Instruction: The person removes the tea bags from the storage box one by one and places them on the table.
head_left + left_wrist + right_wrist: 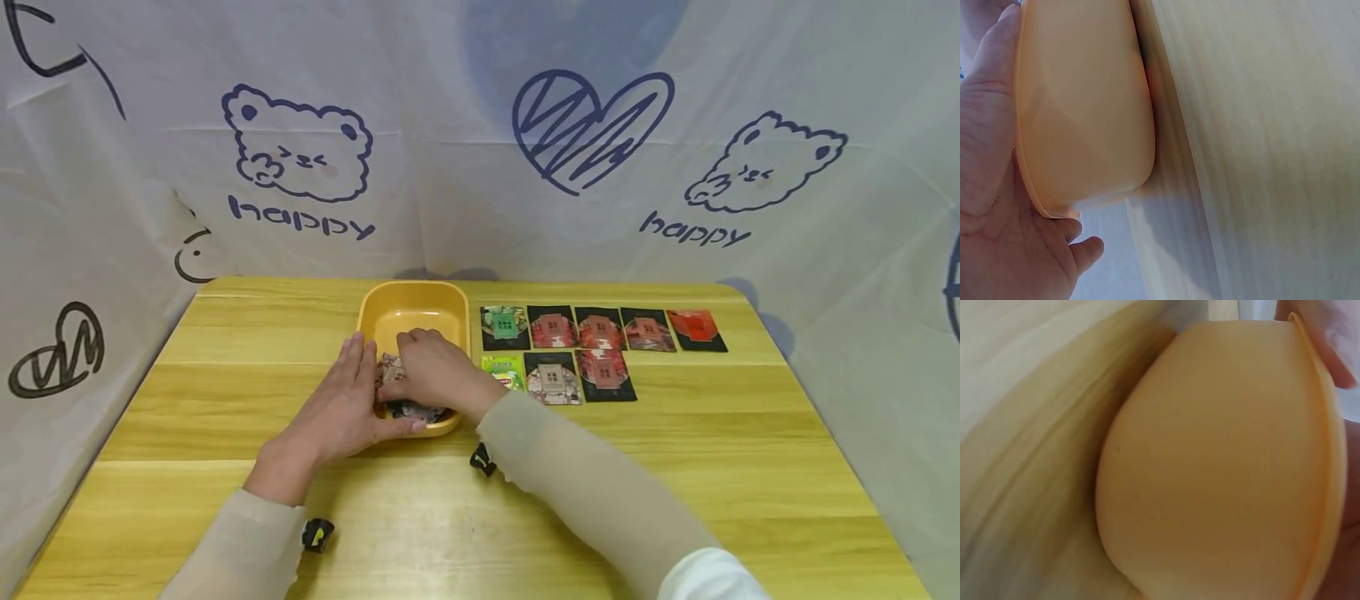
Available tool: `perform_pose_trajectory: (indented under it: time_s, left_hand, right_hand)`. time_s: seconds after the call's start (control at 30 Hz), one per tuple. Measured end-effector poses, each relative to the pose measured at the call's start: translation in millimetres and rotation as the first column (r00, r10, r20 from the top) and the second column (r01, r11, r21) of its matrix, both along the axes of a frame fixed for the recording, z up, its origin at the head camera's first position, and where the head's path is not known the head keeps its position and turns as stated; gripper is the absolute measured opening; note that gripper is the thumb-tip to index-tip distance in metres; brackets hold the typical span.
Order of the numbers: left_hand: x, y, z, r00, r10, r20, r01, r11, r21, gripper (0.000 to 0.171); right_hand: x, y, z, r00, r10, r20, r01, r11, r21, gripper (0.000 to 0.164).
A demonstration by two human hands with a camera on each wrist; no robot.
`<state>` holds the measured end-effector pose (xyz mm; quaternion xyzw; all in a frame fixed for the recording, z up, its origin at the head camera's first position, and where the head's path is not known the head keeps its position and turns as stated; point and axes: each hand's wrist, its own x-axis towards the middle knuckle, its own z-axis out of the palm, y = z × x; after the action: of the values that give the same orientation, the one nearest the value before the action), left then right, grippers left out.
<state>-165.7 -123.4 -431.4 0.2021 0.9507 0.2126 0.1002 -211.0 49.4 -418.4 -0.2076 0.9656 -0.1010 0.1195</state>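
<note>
A yellow plastic container [416, 296] stands on the table with several dark tea packets [415, 411] in its near part. My left hand [337, 408] rests along the container's left side with fingers stretched out, its thumb lying over the near rim. In the left wrist view this hand [997, 187] lies against the rim. Inside the container, my right hand [442, 371] has its fingers bent at a patterned tea packet [391, 369], which shows between thumb and fingers. The fingertips are partly hidden. In the right wrist view the container's outer wall [1210, 456] fills most of the picture.
Right of the container, tea packets lie flat in two rows. The far row has a green-labelled packet [505, 327] and a red one [697, 330] at its ends. The near row holds a yellow-green packet [504, 371], a pale-patterned one [553, 378] and a red-black one [606, 375].
</note>
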Motion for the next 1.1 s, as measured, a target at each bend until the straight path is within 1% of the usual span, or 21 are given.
perform_pose_trajectory:
  time_s: [0.2, 0.37, 0.67, 0.93, 1.1]
  left_hand:
    - [0.0, 0, -0.3, 1.0, 0.008, 0.016, -0.008, 1.0, -0.006, 0.145]
    - [0.9, -1, -1.1, 1.0, 0.008, -0.003, -0.008, 1.0, 0.005, 0.144]
    - [0.4, -2, -2.3, 1.0, -0.002, -0.009, 0.002, 1.0, 0.011, 0.144]
    - [-0.2, -1, -2.9, 1.0, -0.003, -0.01, 0.003, 1.0, 0.001, 0.145]
    - [-0.5, -1, -3.1, 1.0, 0.004, 0.0, -0.004, 1.0, 0.003, 0.145]
  right_hand:
    - [-0.2, -7, -8.7, 1.0, -0.008, -0.013, 0.008, 0.999, 0.042, 0.085]
    - [-0.2, -11, -15.1, 0.999, -0.009, -0.046, 0.012, 0.997, 0.073, 0.078]
    - [1.1, -12, -16.7, 0.998, -0.046, -0.035, 0.048, 0.996, 0.077, 0.069]
    - [1.1, -13, -17.1, 0.998, -0.046, -0.03, 0.048, 0.996, 0.074, 0.074]
    - [2.0, -12, -15.3, 0.998, -0.059, -0.017, 0.06, 0.997, 0.042, 0.078]
